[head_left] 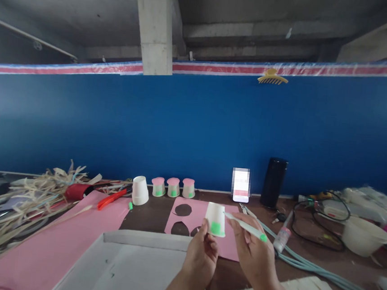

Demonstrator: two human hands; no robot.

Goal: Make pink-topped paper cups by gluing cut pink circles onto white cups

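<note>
My left hand (202,258) grips a white paper cup (215,213), turned upside down, with a green patch coloured near its rim. In my right hand (252,249) is a white marker (245,225) with a green end; its tip is at the cup's right side, though whether it touches I cannot tell. Beneath the hands lies a pink sheet (230,249) with round holes cut out. At the back stand three upturned cups (173,189) with pink tops and green patches. Left of them is a plain white stack of cups (140,191). A green marker cap (130,206) lies beside that stack.
A white box lid (138,239) sits front left on a larger pink sheet (56,246). Red-handled scissors or pliers (111,199) and paper strips (50,195) are at left. A lit phone (241,185), black cylinder (274,182), cables (321,273) and white tub (363,236) stand right.
</note>
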